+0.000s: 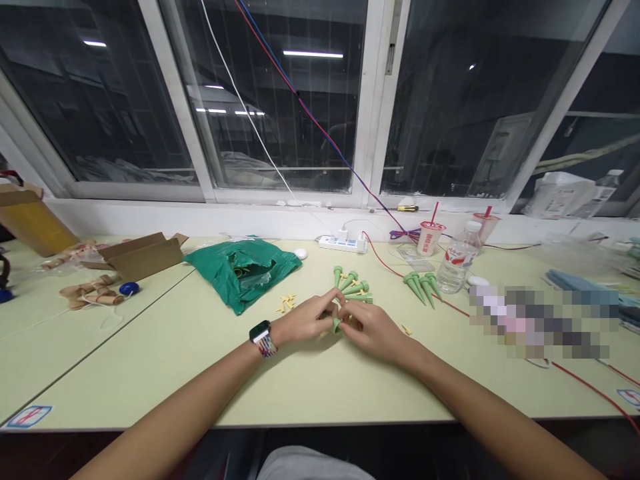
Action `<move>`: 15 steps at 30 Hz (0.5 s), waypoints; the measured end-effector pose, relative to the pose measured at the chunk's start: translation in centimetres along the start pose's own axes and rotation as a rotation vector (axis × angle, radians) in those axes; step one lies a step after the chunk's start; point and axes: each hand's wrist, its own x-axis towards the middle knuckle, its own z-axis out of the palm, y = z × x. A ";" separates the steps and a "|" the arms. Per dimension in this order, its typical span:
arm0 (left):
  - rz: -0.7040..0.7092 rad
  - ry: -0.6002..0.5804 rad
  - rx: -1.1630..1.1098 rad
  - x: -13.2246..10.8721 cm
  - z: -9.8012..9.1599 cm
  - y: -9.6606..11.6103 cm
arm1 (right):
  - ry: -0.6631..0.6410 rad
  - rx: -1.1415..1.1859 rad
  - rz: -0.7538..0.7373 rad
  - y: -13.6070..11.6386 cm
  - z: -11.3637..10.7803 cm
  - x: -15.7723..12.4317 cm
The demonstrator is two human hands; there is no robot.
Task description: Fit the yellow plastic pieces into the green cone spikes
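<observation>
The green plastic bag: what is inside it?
The green plastic bag lies open; clear crumpled wrapping shows in its mouth. Anything deeper is covered by the bag.

The pale green tabletop (200, 360) looks like smooth, matt laminate. A crumpled green plastic bag (240, 267) on it is thin, crinkled and glossy. Left of the bag, an open brown cardboard box (140, 257) is dull and papery. Right of the bag, loose green cone-shaped plastic spikes (353, 285) have a smooth, soft sheen. Farther right, a clear plastic bottle (457, 263) shines.
</observation>
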 end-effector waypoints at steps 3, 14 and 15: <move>0.035 0.024 0.113 0.0 0.2 -0.2 | 0.029 -0.122 -0.023 0.1 0.8 -0.2; -0.058 0.033 0.392 -0.2 -1.5 0.5 | -0.019 -0.377 0.192 -1.1 2.3 -0.3; -0.060 0.034 0.411 -0.2 -1.4 0.4 | -0.022 -0.364 0.197 -1.1 2.2 -0.3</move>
